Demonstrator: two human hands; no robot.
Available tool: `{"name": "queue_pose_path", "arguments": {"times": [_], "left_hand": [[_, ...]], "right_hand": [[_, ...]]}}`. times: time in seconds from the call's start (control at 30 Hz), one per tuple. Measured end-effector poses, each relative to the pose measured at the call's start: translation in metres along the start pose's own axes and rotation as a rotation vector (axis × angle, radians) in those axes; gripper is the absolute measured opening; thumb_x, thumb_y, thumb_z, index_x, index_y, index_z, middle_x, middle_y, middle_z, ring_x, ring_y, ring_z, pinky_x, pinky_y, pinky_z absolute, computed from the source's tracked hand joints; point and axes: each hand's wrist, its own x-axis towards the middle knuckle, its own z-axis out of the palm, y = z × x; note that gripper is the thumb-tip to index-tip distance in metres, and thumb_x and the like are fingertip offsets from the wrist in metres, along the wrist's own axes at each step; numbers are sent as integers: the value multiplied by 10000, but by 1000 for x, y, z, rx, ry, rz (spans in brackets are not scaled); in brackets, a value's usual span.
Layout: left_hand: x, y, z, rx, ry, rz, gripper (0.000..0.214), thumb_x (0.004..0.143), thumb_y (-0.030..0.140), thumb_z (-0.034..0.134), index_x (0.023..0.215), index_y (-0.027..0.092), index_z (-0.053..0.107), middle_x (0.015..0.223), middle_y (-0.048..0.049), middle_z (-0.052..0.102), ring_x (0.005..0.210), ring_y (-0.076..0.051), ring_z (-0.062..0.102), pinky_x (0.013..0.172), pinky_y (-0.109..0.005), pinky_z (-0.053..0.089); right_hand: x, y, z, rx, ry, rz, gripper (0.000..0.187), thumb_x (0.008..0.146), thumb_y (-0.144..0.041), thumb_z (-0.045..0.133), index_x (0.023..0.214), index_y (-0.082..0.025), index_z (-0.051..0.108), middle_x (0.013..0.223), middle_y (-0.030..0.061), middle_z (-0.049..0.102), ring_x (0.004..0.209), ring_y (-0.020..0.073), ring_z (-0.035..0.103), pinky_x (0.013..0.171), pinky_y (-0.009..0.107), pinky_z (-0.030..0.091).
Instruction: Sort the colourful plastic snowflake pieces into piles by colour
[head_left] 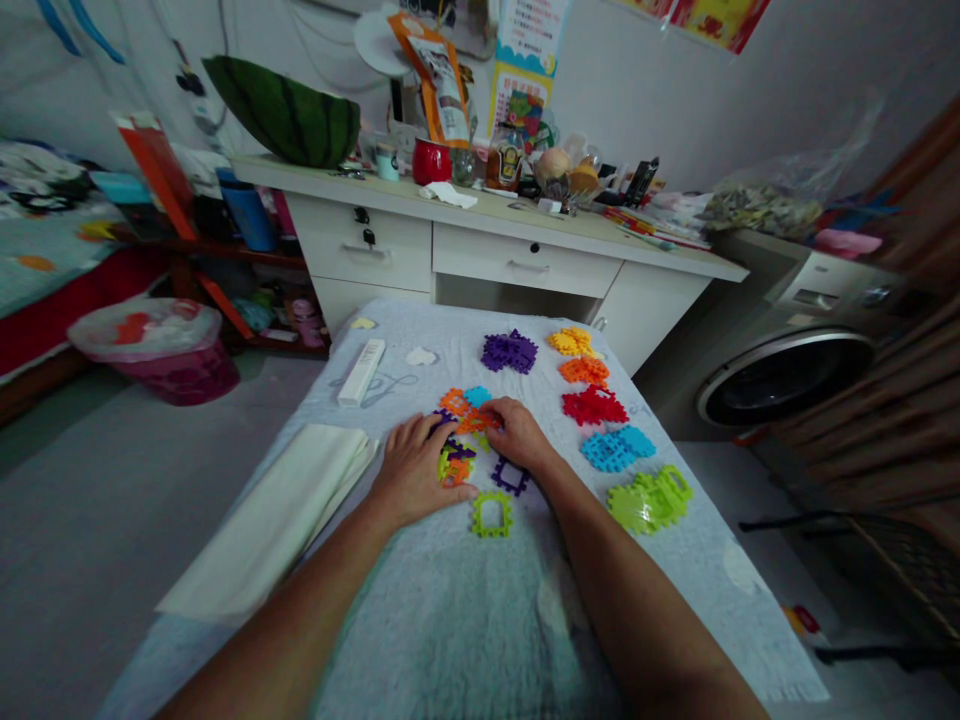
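My left hand lies over a small cluster of joined plastic puzzle tiles, fingers curled on its green and purple pieces. My right hand pinches an orange tile at the cluster's top, beside an orange and a blue tile. A loose purple frame tile and a green frame tile lie just below the hands. Sorted piles sit to the right: purple, yellow, orange, red, blue, green.
The work surface is a table covered with a pale cloth. A folded cream cloth and a white box lie on its left. Behind stand a cluttered white desk, a washing machine at right, and a pink bin at left.
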Motion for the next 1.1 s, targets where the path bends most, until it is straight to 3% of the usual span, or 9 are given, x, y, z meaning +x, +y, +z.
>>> {"name": "queue_pose_path", "arguments": {"times": [0.23,0.5,0.8,0.93,1.1], "left_hand": [[1,-1,-3,-18,-35,28,954,536,685,758,1339,243,494,1393,-116,474,1289,-370,396,1070,-535,309],[2,-3,1,-19,12,23,671,682,547,718,1258,243,555,1343,-101,531,1275,-341,428,1048,-508,342],[2,-5,3,-32,42,19,579,742,527,674,1245,260,567,1311,-85,555,1251,-319,458,1038,-496,357],[2,-4,3,-21,38,15,582,750,527,665,1254,256,564,1311,-90,555,1251,-317,454,1040,-502,352],[2,-3,1,-34,24,1,580,750,527,660,1252,249,575,1317,-95,554,1246,-324,454,1041,-513,353]], "right_hand": [[0,9,0,190,86,76,246,709,-94,577,933,-170,645,861,15,627,761,137,554,745,260,452],[4,18,-13,258,183,133,66,739,-178,574,779,-188,625,748,-13,604,695,129,530,707,256,436],[26,39,-54,-22,317,185,108,754,-172,585,773,-179,690,819,46,687,765,167,598,754,295,465],[39,63,-82,-180,391,302,190,780,-162,542,823,-159,727,861,69,719,803,186,622,787,301,467],[51,94,-103,-373,366,485,235,807,-146,529,884,-144,751,933,110,745,867,212,644,810,307,460]]}}
